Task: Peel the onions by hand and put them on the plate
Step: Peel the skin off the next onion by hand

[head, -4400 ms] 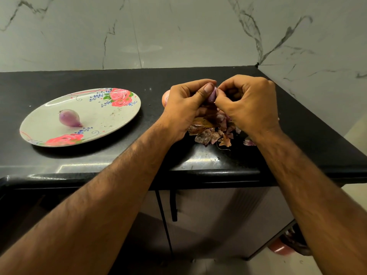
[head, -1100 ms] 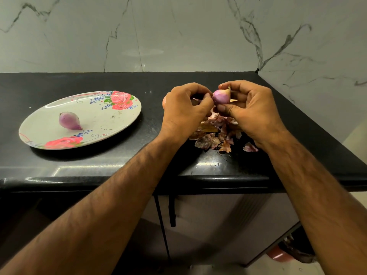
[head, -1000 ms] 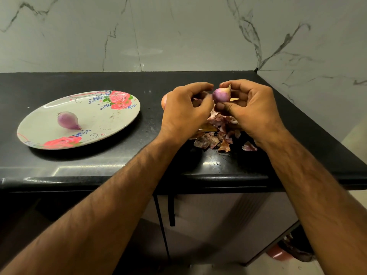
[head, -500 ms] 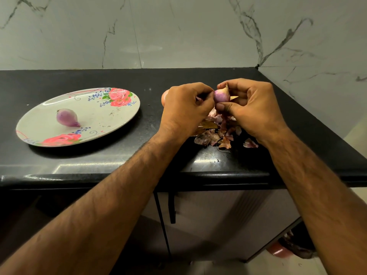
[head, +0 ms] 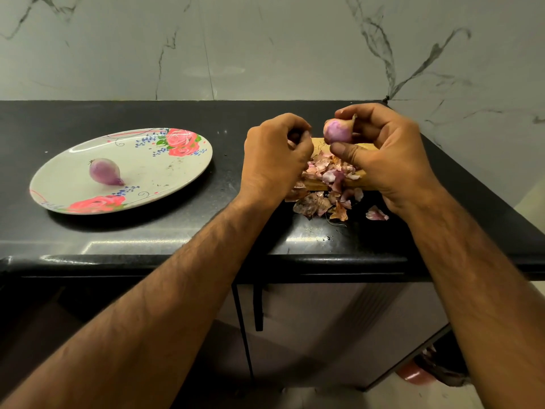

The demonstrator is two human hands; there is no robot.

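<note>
My right hand (head: 386,154) grips a small purple onion (head: 337,131) between thumb and fingers, above a heap of onion skins (head: 327,184). The onion's visible side is smooth and pale purple. My left hand (head: 275,156) hangs just left of it with the fingers curled; a scrap of skin seems pinched at the fingertips, partly hidden. A floral plate (head: 165,172) lies on the black counter to the left, with one peeled onion (head: 104,172) on it.
The skins lie on and around a wooden board (head: 317,143), mostly hidden by my hands. The black counter's front edge (head: 177,258) runs below my forearms. Marble walls close the back and right side. A cabinet stands beneath.
My hands have drawn apart: the left has pulled away leftward from the onion, and the right has lifted the onion slightly. The plate and its onion have not moved.
</note>
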